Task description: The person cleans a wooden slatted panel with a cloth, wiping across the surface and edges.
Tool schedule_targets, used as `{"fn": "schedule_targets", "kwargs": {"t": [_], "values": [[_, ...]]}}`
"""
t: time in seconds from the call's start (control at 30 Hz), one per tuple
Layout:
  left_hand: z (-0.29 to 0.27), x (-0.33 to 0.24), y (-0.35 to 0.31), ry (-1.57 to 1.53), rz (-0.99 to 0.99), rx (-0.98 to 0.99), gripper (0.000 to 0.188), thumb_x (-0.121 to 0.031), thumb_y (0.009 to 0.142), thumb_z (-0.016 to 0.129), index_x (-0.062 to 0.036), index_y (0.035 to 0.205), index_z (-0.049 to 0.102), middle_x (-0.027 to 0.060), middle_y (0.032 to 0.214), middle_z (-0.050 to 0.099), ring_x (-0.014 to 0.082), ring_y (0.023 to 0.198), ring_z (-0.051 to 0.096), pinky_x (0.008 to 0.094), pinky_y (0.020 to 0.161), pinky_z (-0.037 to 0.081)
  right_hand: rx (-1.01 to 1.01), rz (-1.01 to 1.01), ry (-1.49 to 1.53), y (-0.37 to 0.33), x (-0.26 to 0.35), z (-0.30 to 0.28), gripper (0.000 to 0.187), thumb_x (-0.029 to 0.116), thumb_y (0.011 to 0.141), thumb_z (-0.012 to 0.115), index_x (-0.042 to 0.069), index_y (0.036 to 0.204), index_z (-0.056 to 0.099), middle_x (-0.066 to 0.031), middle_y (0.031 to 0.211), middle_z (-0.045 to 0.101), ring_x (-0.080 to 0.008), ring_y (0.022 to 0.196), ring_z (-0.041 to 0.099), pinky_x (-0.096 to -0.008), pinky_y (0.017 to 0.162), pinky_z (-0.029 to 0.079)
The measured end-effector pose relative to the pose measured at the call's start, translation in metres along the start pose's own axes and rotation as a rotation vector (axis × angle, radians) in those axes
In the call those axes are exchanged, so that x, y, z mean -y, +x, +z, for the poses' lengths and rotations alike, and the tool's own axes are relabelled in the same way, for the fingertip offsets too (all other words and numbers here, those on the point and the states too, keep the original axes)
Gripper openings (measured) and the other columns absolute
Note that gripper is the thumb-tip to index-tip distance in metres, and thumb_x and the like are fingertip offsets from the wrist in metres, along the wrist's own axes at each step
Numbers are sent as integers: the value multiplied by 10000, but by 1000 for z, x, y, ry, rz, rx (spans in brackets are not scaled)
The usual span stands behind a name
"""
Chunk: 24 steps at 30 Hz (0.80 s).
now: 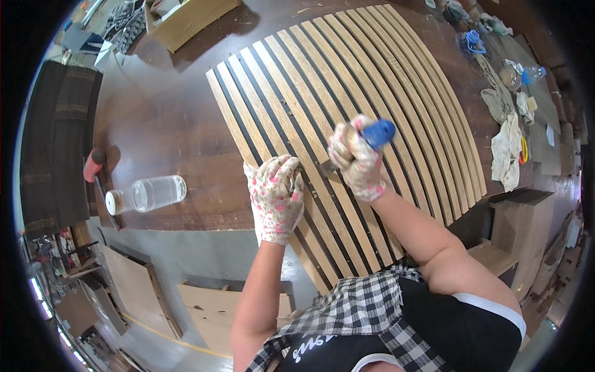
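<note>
A panel of pale wooden slats over a dark backing point(365, 80) lies on the table, its near end jutting past the edge. My right hand point(358, 158), in a floral glove, is closed round a blue-handled scraper point(379, 132). The scraper's flat blade point(328, 167) points down at the slats, left of that hand. Over the panel's left slats, my left hand point(277, 192) has its gloved fingers curled inward. Some white material shows along its outer side; what the fingers hold, if anything, is hidden.
A clear bottle point(158, 193) lies on the brown table point(149, 136) beside a red-headed mallet point(94, 163). A cardboard box point(186, 25) stands at the far left. Rags point(507, 152) and a plastic bottle point(532, 75) lie at right. Boards point(232, 313) stand below the near edge.
</note>
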State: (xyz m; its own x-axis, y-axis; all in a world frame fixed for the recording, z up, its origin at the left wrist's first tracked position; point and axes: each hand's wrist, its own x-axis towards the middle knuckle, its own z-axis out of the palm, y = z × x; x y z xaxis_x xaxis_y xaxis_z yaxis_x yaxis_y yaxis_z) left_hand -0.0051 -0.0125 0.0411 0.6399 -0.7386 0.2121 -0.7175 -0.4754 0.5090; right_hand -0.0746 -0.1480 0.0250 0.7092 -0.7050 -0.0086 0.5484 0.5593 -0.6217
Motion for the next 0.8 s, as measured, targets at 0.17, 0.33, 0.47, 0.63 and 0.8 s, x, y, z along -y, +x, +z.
{"fn": "schedule_targets", "kwargs": {"t": [0.17, 0.33, 0.47, 0.63, 0.8], "values": [[1, 7, -5, 9, 5, -7, 203, -67, 703, 593, -71, 905, 608, 89, 958, 586, 267, 945, 528, 382, 873, 373, -124, 27, 45, 98, -43, 42, 134, 90, 760, 623, 121, 748, 493, 35, 576, 483, -46, 471, 465, -173, 385, 343], [11, -2, 4, 13, 35, 32, 217, -53, 690, 601, -69, 907, 607, 93, 969, 583, 271, 961, 524, 390, 867, 375, -10, -129, -1, 237, -76, 34, 176, 115, 730, 661, 104, 684, 491, 44, 590, 482, -32, 485, 457, -181, 413, 342], [5, 8, -1, -47, 22, 25, 223, -41, 686, 607, -72, 906, 600, 95, 956, 585, 276, 947, 529, 395, 854, 378, -67, -75, -143, 150, -54, 32, 132, 148, 755, 630, 106, 732, 507, 42, 615, 490, -54, 512, 486, -209, 476, 424], [2, 6, -3, -26, 8, 24, 227, -39, 680, 609, -74, 904, 603, 94, 955, 587, 280, 950, 530, 389, 858, 380, -93, 165, 49, 134, -53, 30, 117, 159, 748, 617, 106, 779, 518, 26, 630, 485, -54, 547, 502, -192, 503, 450], [9, 6, 1, -3, -14, 58, 239, -38, 669, 604, -86, 904, 610, 92, 950, 593, 278, 959, 534, 388, 861, 380, -41, -95, -93, 245, -84, 60, 112, 119, 743, 612, 98, 740, 502, 31, 645, 493, -53, 550, 480, -193, 469, 374]]}}
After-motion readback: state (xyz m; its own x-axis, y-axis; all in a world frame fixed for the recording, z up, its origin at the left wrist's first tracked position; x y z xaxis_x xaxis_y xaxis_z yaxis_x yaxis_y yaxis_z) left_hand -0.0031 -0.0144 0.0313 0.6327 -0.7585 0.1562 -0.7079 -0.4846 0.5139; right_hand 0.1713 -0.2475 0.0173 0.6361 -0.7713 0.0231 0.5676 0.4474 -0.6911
